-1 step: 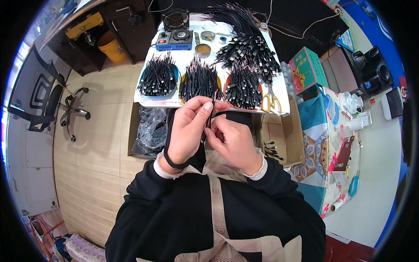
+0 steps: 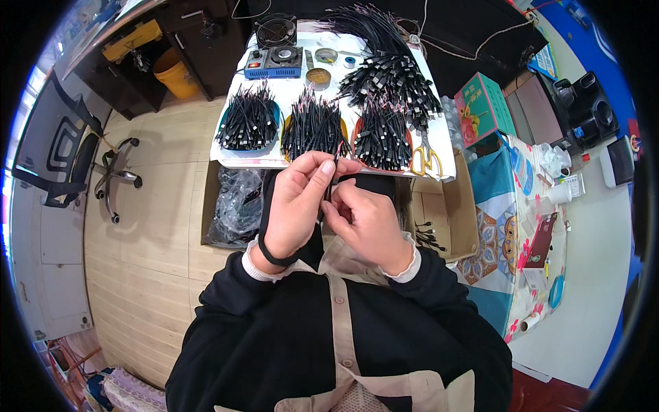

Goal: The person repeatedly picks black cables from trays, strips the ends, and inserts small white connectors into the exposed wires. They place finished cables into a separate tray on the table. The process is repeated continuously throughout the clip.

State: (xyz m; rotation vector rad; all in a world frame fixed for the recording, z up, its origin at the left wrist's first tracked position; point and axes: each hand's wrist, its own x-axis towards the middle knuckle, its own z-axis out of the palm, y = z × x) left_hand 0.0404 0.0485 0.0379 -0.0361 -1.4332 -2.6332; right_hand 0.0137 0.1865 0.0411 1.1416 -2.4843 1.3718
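A short black cable with a pinkish stripped end is held upright in front of me, just off the table's near edge. My left hand pinches it near that upper end between thumb and fingers. Lower down, my right hand closes its thumb and forefinger on the same cable; its lower part is mostly hidden by my hands. Right beyond my hands stand trays packed with black cables: a blue tray at left, a yellow-rimmed one in the middle and an orange one at right.
A larger heap of cables covers the table's far right. Yellow-handled scissors lie at the right front corner. A blue soldering device, a fan and a round tin stand at the back. Cardboard boxes flank my legs.
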